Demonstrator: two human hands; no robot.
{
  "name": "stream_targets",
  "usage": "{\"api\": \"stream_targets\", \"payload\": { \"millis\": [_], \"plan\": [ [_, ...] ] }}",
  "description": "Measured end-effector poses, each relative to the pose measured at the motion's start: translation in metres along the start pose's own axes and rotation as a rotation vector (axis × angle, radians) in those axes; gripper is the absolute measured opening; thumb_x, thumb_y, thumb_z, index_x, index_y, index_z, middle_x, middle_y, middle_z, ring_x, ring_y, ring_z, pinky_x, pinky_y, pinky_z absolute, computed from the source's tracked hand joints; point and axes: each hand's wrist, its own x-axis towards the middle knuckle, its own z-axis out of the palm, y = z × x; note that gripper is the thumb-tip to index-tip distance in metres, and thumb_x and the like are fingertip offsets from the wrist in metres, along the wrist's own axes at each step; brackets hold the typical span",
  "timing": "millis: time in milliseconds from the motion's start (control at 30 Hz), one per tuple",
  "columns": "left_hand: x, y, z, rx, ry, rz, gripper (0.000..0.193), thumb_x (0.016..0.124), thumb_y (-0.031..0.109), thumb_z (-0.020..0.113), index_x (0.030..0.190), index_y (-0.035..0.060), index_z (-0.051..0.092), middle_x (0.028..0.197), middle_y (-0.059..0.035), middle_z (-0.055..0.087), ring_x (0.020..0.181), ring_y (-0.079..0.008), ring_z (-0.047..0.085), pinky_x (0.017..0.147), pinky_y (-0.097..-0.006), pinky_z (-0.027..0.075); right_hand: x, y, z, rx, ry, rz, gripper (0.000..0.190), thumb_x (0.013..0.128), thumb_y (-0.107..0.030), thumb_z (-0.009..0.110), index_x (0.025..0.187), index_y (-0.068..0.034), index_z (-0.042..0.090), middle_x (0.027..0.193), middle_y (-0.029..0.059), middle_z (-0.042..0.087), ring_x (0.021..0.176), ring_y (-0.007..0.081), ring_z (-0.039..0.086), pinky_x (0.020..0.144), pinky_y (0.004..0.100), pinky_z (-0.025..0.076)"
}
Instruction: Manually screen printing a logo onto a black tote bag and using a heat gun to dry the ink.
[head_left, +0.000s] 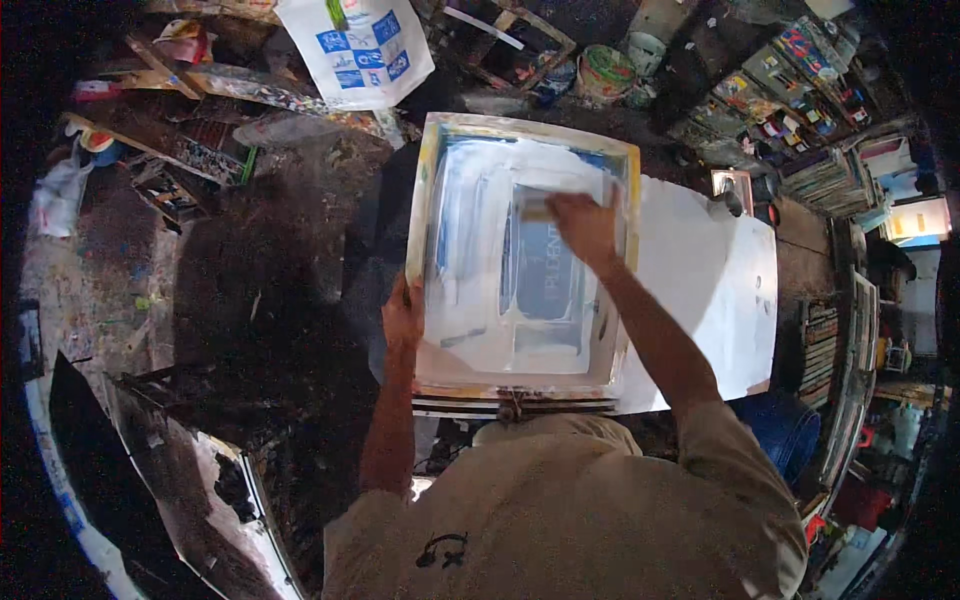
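A wooden-framed printing screen (424, 172) lies before me, its mesh (463, 300) smeared with white ink over blue. The dark panel (529, 277) in the middle of the mesh bears faint lettering. My left hand (403, 315) grips the screen's left rail, thumb near the top edge. Over the upper right of the mesh, my right hand (581, 225) holds a squeegee (534, 205) with a pale edge. Motion blurs both this hand and the tool, so the exact contact with the mesh cannot be made out.
A white board (705, 300) extends right beneath the screen. Beyond it stand a paint-stained bucket (606, 73) and shelves of small containers (795, 90). A printed white sheet (360, 52) hangs at the top. Stacked frames (832, 180) line the right side; a torn panel (225, 487) leans lower left.
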Motion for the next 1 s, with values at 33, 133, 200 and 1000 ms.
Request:
{"api": "stream_targets", "payload": {
  "millis": [33,133,200,1000],
  "plan": [
    [-0.001,0.001,0.0,-0.113,-0.006,-0.007,0.048,0.102,0.036,0.047,0.136,0.0027,0.053,0.106,-0.0276,0.068,0.097,-0.034,0.069,0.079,-0.0399,0.053,0.021,0.011,0.002,0.069,0.027,0.0,0.025,0.087,-0.024,0.066,0.112,-0.023,0.069,0.109,-0.0006,0.07,0.101,0.0209,0.065,0.107,0.0665,0.023],
    [-0.003,0.019,-0.006,-0.149,0.012,-0.007,0.05,0.101,0.037,0.049,0.137,0.0027,0.053,0.109,-0.0263,0.068,0.101,-0.0278,0.068,0.081,-0.0379,0.052,0.037,0.001,-0.007,-0.144,0.04,0.131,0.023,0.088,-0.026,0.064,0.11,-0.022,0.07,0.109,0.0012,0.07,0.102,0.0227,0.064,0.105,0.0598,0.031],
    [-0.003,0.024,-0.012,-0.07,0.041,0.0,0.05,0.101,0.037,0.051,0.137,0.0025,0.053,0.11,-0.0256,0.068,0.102,-0.0249,0.068,0.081,-0.0367,0.052,0.009,-0.011,0.009,-0.063,0.04,0.186,0.023,0.09,-0.027,0.061,0.109,-0.019,0.07,0.109,0.0043,0.07,0.102,0.0256,0.064,0.102,0.059,0.035],
    [-0.061,0.169,0.186,-0.332,-0.103,-0.033,0.046,0.093,0.033,0.064,0.129,0.0048,0.057,0.093,-0.0204,0.071,0.089,-0.0313,0.07,0.079,-0.0393,0.054,-0.361,0.218,-0.102,1.158,0.29,1.348,0.019,0.086,-0.024,0.067,0.097,-0.009,0.063,0.074,-0.0045,0.054,0.059,0.0077,0.047,0.05,0.0266,0.036]
  ]
}}
